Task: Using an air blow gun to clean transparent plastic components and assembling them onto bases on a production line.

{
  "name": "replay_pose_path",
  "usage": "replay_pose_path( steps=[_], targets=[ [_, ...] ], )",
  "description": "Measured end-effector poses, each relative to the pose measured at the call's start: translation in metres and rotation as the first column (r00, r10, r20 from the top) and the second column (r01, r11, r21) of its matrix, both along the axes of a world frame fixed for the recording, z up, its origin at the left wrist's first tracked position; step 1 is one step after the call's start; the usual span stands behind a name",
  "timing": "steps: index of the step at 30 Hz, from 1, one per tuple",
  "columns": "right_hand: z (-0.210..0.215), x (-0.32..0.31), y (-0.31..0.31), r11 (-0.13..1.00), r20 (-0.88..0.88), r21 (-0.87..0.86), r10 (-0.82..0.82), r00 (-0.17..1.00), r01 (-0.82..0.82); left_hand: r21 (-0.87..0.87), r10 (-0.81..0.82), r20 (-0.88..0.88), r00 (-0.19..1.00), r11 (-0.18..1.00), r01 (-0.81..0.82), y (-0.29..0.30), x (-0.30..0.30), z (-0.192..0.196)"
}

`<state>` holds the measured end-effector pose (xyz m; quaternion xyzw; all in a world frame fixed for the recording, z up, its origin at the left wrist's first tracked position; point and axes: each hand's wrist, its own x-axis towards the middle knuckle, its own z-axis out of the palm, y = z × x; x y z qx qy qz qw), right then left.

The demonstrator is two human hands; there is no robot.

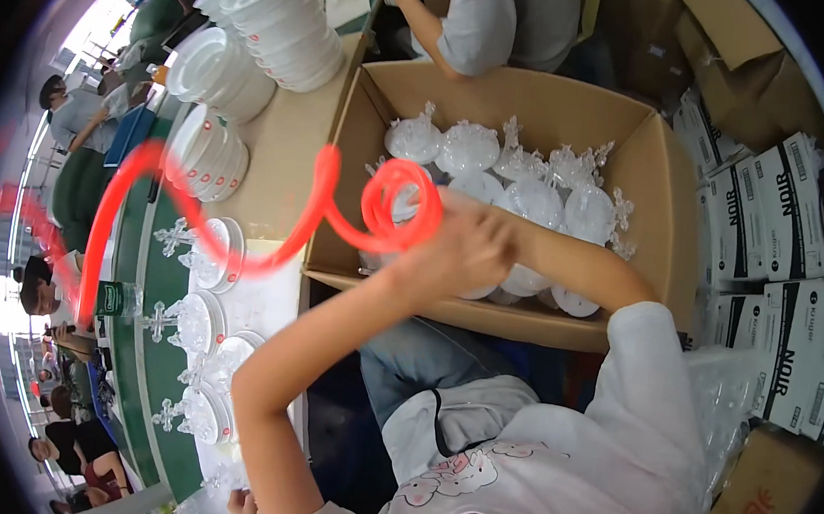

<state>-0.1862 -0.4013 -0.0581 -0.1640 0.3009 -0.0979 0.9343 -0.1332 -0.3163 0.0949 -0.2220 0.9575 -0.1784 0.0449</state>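
Note:
My left hand is over the near side of an open cardboard box, its fingers smeared by motion. My right hand crosses close beside it, mostly hidden. I cannot make out what either holds. In the box lie several clear, rounded pieces with ornate cross-shaped tops. A bright red wavy band runs leftward from my hands, with a loop near my fingers. It covers part of the scene, and I cannot tell whether it is a real thing.
On the table at left, several clear cross-topped pieces stand on white round bases. Stacked white round tubs stand farther back. A co-worker in a grey shirt sits beyond the box. White cartons are piled at right. Another person's hand shows at lower left.

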Motion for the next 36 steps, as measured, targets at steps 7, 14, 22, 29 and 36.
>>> replay_pose_path(
  steps=[7, 14, 22, 29, 36],
  targets=[
    [0.021, -0.111, -0.039, 0.958, 0.457, -0.124, -0.177, 0.872, 0.259, -0.029, -0.347, -0.676, 0.65, 0.894, 0.447, 0.072, -0.061, 0.007],
    [0.038, -0.26, -0.047, 0.876, 0.061, -0.355, -0.327, 0.943, 0.326, 0.565, 0.484, -0.686, 0.544, 0.825, -0.021, 0.019, 0.023, -0.057],
    [0.055, -0.324, -0.002, 0.814, 0.261, -0.315, -0.421, 0.869, 0.489, 0.587, 0.747, -0.419, 0.516, 0.656, -0.473, -0.07, 0.034, -0.118],
    [0.075, -0.32, 0.039, 0.868, -0.335, -0.465, -0.354, 0.873, 0.173, 0.857, 0.901, -0.125, 0.416, 0.31, -0.413, -0.138, -0.032, -0.171],
    [0.095, -0.296, 0.054, 0.893, -0.48, -0.449, -0.242, 0.843, 0.001, 0.967, 0.968, -0.008, 0.253, 0.072, -0.245, -0.145, -0.061, -0.273]
  ],
)
